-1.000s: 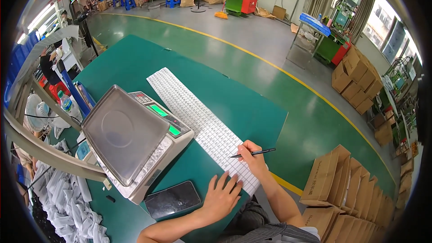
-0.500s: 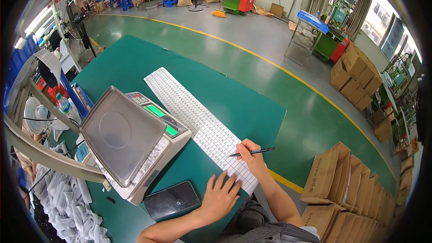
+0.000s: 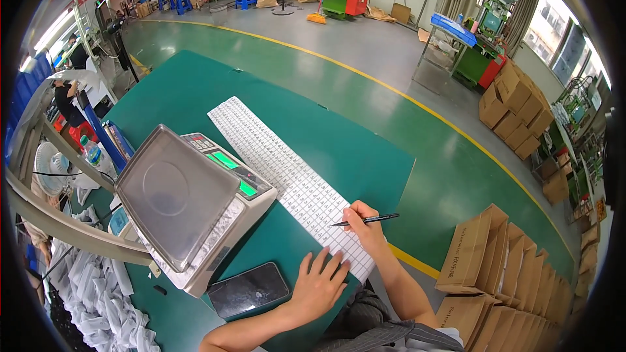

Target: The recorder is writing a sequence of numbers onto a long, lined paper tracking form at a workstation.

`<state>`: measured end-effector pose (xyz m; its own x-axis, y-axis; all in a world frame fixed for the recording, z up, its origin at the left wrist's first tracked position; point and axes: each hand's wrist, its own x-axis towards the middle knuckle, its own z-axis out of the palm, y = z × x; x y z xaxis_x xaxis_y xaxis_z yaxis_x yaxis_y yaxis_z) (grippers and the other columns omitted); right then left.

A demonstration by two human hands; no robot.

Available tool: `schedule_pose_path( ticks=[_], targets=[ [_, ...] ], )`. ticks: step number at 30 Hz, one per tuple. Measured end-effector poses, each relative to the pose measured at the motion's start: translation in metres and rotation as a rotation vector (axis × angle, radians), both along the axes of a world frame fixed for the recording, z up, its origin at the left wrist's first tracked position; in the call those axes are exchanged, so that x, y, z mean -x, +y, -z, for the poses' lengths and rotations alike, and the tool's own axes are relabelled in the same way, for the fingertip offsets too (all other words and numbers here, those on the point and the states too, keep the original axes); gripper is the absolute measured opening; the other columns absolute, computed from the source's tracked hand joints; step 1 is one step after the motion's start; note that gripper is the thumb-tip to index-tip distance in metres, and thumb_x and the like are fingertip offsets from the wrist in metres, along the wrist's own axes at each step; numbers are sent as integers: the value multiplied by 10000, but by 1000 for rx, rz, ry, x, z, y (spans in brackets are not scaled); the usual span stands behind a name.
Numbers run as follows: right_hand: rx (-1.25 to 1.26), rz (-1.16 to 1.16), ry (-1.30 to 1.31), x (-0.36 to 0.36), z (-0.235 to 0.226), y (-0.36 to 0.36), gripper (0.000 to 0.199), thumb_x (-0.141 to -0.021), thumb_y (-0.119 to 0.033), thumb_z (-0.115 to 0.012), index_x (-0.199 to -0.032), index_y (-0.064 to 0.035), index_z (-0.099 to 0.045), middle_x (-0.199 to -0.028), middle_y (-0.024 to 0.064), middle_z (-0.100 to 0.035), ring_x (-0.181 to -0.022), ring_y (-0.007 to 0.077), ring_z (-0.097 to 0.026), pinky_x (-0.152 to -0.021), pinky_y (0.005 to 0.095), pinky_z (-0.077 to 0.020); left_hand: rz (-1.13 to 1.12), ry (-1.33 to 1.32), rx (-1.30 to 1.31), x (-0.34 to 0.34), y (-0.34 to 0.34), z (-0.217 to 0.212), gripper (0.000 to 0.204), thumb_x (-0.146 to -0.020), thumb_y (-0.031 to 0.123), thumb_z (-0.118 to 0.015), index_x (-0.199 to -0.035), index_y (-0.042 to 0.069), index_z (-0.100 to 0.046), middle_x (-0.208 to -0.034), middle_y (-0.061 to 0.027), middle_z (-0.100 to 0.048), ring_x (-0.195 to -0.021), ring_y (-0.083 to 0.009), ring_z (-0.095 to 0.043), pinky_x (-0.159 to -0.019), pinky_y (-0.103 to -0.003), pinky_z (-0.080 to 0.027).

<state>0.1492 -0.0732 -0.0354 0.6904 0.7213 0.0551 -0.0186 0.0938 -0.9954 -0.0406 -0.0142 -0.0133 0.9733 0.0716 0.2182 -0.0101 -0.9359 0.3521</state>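
Observation:
A long white sheet (image 3: pixel 274 166) divided into a grid of small cells lies slantwise across the green table (image 3: pixel 352 150). Many of its cells carry small dark marks; those at the near end look blank. My right hand (image 3: pixel 365 227) grips a slim black pen (image 3: pixel 381 218), its tip at the sheet. Spread out flat, my left hand (image 3: pixel 319 285) rests at the sheet's near end with its fingertips on the paper. Left of that hand a black smartphone (image 3: pixel 249 290) lies face up, its screen dark.
A weighing scale (image 3: pixel 189 202) with a metal pan and lit green displays stands left of the sheet. Pale fabric strips (image 3: pixel 98 293) are heaped at the lower left. Open cardboard boxes (image 3: pixel 476 248) stand at the right. A metal frame bar (image 3: pixel 78 228) curves past the scale.
My hands, the pen and the sheet stay almost in place. In the left background, a person in dark clothing has come more into sight behind the frame.

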Motion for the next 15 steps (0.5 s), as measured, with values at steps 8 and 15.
schedule_pose_path(
  ticks=[8,15],
  targets=[
    [38,-10,-29,4,3,-3,188,-948,-162,-544,-807,-38,-545,-697,7,-594,-609,40,-520,-543,192,-403,-5,-17,-22,5,-5,0,445,-826,275,-666,-1220,88,-578,-1287,-124,-514,-1239,-351,-432,-998,-544,-339],
    [80,47,-3,4,0,-12,205,-942,-190,-557,-809,-35,-562,-722,1,-565,-637,40,-505,-551,201,-407,43,-7,-14,-1,-2,1,469,-811,255,-670,-1237,88,-565,-1300,-127,-502,-1246,-356,-420,-1009,-549,-326]
  ],
)
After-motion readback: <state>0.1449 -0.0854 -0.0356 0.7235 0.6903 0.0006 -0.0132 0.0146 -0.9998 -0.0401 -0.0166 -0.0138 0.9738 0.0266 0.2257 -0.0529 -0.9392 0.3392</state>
